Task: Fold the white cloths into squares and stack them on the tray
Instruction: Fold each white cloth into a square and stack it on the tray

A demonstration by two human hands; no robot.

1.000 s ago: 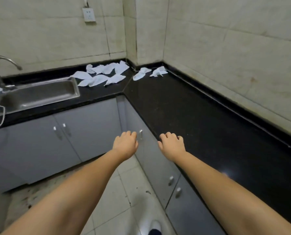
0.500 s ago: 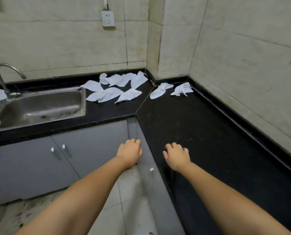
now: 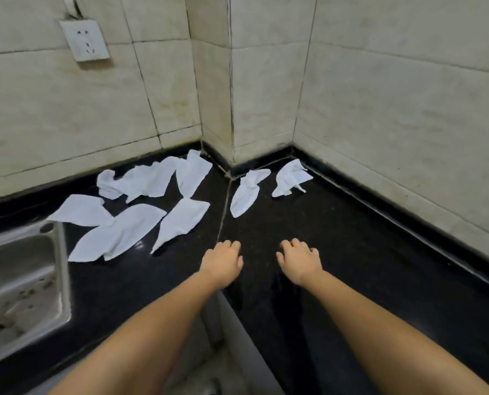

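Both bare forearms stretched forward over the glossy black stone surface in the corner of the tiled room. Left hand palm down, fingers loosely curled, holding nothing; whether touching the surface or just above it, cannot tell. Right hand likewise palm down, fingers loosely bent, grip empty. Crumpled white cloths all lying unfolded beyond the hands, toward the walls, none touched. Nearest to the left hand: a long white cloth tapering to a point, up and to the left of the knuckles. Further left, two overlapping flat white cloths, reaching close to the rim of the stainless steel sink. Behind these, against the left wall, a bunched heap of white cloths. Beyond the gap between the two hands, a narrow white cloth just right of the seam in the surface, and beside it, nearer the right wall, a small rumpled white cloth. White wall socket high on the left tiles. No cloth within either grip.
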